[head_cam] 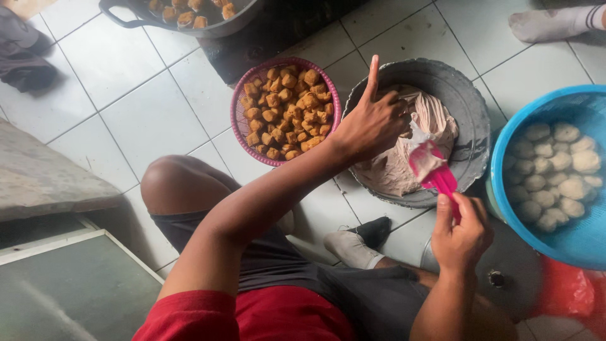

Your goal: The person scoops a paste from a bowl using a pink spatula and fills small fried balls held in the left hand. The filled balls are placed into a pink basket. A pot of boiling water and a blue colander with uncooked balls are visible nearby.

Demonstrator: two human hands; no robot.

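Observation:
My left hand [374, 120] hovers over the grey metal bowl [470, 107], index finger pointing up, the other fingers curled around something I cannot make out. The bowl holds a pale pinkish-grey paste [435, 117]. My right hand [463, 235] grips the handle of a pink spatula [434, 169], whose blade carries a lump of paste and rests over the bowl's near side. Left of the bowl stands a pink basket [238, 117] full of several browned fried cubes [287, 110].
A blue basket [505, 136] at the right holds several pale filled lumps [555, 173]. A dark pan [189, 25] with fried pieces sits at the top. Another person's socked foot [555, 22] is top right. My knee [170, 183] and socked foot [353, 243] rest on the white tiles.

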